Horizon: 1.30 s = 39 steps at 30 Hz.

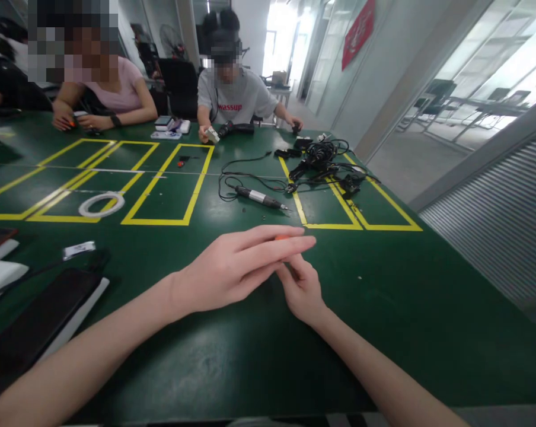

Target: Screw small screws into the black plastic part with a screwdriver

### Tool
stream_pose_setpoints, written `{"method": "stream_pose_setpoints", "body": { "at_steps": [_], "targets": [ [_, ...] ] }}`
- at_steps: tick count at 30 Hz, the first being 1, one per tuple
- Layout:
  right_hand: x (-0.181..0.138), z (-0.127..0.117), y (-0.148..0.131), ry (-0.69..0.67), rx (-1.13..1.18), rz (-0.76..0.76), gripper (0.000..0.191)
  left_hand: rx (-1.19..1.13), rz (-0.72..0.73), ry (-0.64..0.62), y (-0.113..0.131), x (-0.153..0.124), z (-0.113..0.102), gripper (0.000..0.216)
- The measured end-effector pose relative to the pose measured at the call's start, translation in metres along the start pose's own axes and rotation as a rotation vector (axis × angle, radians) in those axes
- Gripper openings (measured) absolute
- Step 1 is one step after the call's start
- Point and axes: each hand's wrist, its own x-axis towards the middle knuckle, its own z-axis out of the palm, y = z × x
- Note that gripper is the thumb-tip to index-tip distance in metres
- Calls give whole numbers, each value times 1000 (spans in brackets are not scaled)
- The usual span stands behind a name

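In the head view my left hand reaches across the middle, just above the near part of the green table. Its long fingers lie almost straight and close together, over the fingertips of my right hand. A small orange object peeks out between the left fingers; most of it is hidden, so its kind does not show. My right hand is closed, with thumb and fingers curled in a pinch against that object beneath the left hand. Beyond both hands lies a pen-shaped electric screwdriver with a black cable.
Yellow tape rectangles mark the green table. A white ring lies left, with a black flat case nearer. Tangled black cables sit back right. Two people handle small items across the table.
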Motion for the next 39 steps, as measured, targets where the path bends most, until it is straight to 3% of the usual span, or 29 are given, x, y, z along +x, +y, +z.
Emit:
{"method": "stream_pose_setpoints", "body": {
  "at_steps": [4,7,11,15,20,23,27,33,39],
  "targets": [
    [2,-4,8,-1,-39,-22,15,70,-33,22,2,5,0,49],
    [3,-11,17,-173,-67,-29,31,165,-19,-13,-2,14,1,40],
    [4,-17,27,-343,-128,59,26,302,-32,-143,-4,28,-2,37],
    [6,-16,34,-355,-156,76,23,310,-48,-232,-1,38,-11,48],
    [7,-14,41,-315,-285,-45,27,338,-77,-202,-3,39,-20,51],
    [9,-15,43,-318,-338,-117,35,353,-108,-212,-6,38,-21,44],
    [12,-22,43,-439,-335,-129,46,335,-100,-259,-5,39,-20,46],
    [11,-27,45,-468,-372,-85,35,362,-127,-257,-6,40,-20,36],
    [12,-23,41,-450,-383,-140,34,430,-174,-221,-3,40,-24,26]
  ]
}}
